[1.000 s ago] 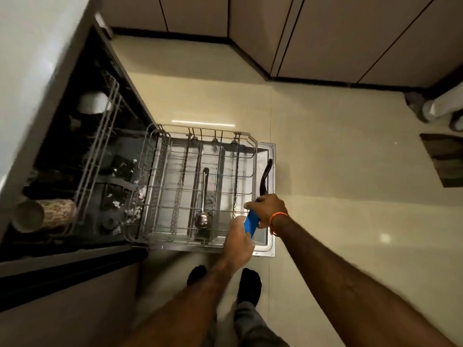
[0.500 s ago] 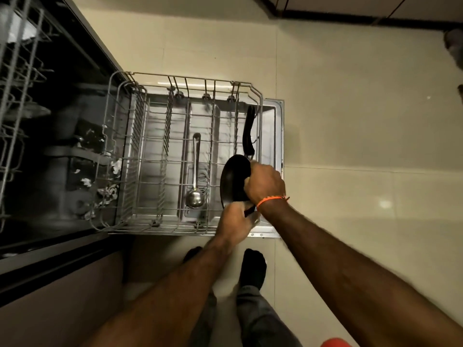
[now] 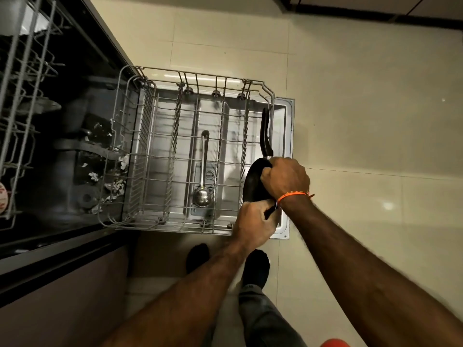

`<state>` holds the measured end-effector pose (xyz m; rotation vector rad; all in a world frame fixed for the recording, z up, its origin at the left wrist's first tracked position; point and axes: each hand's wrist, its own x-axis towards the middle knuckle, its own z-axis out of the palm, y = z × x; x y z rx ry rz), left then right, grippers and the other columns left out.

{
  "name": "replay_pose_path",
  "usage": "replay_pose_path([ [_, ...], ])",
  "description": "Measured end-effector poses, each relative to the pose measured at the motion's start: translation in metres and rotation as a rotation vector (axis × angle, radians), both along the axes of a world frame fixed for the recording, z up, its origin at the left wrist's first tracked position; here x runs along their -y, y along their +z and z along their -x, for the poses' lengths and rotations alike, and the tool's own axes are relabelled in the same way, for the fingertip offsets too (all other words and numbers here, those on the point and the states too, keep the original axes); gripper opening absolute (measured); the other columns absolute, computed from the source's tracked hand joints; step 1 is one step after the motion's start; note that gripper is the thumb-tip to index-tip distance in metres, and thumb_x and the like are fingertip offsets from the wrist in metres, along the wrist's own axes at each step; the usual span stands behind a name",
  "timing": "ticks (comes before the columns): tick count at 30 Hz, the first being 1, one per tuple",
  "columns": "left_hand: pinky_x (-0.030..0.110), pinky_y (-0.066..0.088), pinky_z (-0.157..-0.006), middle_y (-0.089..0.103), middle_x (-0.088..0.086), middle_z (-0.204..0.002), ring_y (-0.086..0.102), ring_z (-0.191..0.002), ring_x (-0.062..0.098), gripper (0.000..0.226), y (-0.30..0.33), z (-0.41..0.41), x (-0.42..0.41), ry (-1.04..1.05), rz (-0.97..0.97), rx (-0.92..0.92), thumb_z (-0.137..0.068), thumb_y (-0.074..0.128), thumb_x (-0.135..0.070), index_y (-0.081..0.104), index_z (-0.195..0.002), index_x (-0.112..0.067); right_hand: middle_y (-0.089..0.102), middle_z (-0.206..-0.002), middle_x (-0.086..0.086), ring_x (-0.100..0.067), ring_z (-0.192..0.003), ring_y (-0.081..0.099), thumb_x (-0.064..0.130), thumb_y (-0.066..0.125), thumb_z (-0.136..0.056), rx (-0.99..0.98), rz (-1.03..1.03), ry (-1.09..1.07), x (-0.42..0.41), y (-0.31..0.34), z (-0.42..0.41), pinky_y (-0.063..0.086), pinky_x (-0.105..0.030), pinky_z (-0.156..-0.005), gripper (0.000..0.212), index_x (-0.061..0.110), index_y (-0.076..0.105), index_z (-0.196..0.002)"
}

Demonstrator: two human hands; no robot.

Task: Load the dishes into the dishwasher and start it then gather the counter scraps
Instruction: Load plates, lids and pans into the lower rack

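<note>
The dishwasher's lower wire rack [image 3: 160,156] is pulled out over the open door [image 3: 285,121]. A black frying pan [image 3: 251,181] stands on edge at the rack's right side, its handle [image 3: 265,132] pointing away from me. My right hand [image 3: 286,179] grips the pan's upper rim. My left hand [image 3: 258,221] grips its near rim. A steel ladle [image 3: 203,176] lies flat in the rack's middle.
The upper rack [image 3: 22,71] sticks out at the left above the dark tub, where bits of scrap [image 3: 117,181] lie. My feet [image 3: 255,269] stand on the tiled floor just in front of the door. A cabinet front [image 3: 62,304] is at lower left.
The camera has leaned in over the rack. The pan, first seen edge-on at the rack's right corner, now stands tilted in the rack, with both hands around its rim.
</note>
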<state>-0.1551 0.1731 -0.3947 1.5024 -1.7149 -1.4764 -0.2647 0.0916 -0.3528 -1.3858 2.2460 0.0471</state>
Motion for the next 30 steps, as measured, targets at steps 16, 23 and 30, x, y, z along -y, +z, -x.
replay_pose_path([
  [16, 0.034, 0.058, -0.089, 0.077, -0.005, -0.107, 0.073, -0.099, 0.010, 0.017, -0.010, -0.028, 0.006, -0.006, -0.374, -0.142, -0.094, 0.071, -0.021, 0.073, -0.110, -0.021, 0.060, -0.134, -0.013, -0.033, -0.118, 0.059, 0.029, 0.065, -0.082, 0.274, -0.159, -0.049, -0.013, -0.021, -0.003, 0.047, -0.035, -0.097, 0.059, 0.024, 0.057, -0.140],
  [23, 0.033, 0.052, -0.104, 0.071, -0.005, -0.125, 0.067, -0.113, 0.004, 0.058, -0.019, -0.051, 0.022, -0.017, -0.476, -0.043, -0.081, 0.085, -0.029, 0.064, -0.134, -0.019, 0.053, -0.124, -0.012, -0.036, -0.103, 0.062, 0.034, 0.064, -0.087, 0.220, -0.041, -0.146, -0.030, -0.037, -0.017, 0.048, -0.037, -0.089, 0.037, 0.016, 0.065, -0.120],
  [30, 0.041, 0.053, -0.104, 0.060, 0.000, -0.143, 0.062, -0.120, 0.012, 0.072, -0.018, -0.073, 0.033, -0.095, -0.474, 0.145, -0.082, 0.078, -0.023, 0.050, -0.148, -0.021, 0.059, -0.114, -0.007, -0.032, -0.100, 0.063, 0.061, 0.053, -0.094, 0.158, 0.036, -0.113, -0.043, -0.050, -0.022, 0.053, -0.041, -0.083, 0.047, 0.021, 0.062, -0.116],
])
